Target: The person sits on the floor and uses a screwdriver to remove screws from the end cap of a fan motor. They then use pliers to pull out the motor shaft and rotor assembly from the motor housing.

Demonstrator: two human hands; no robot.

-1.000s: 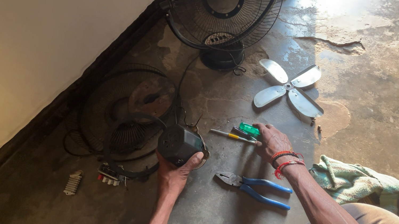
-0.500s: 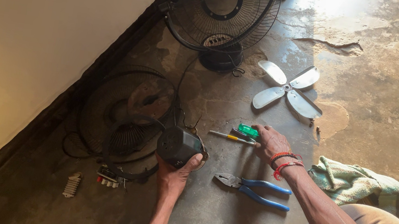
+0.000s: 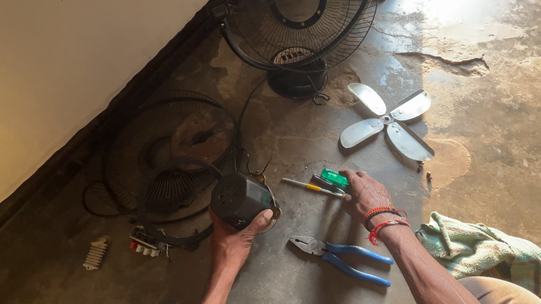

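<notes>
Gripping the black fan motor [image 3: 240, 200] from below, the left hand [image 3: 236, 236] cups it. At three o'clock, the right hand [image 3: 366, 192] rests fingers-down on the green-handled screwdriver [image 3: 333, 178]; blue pliers [image 3: 341, 254] lie beside it.

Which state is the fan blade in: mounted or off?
Off. The four-blade fan blade lies flat on the concrete floor, apart from the motor housing gripped in the left hand.

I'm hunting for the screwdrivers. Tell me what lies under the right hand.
Under the right hand lie two screwdrivers on the concrete floor: a green-handled screwdriver and a yellow-handled screwdriver. The hand covers their near ends.
</notes>
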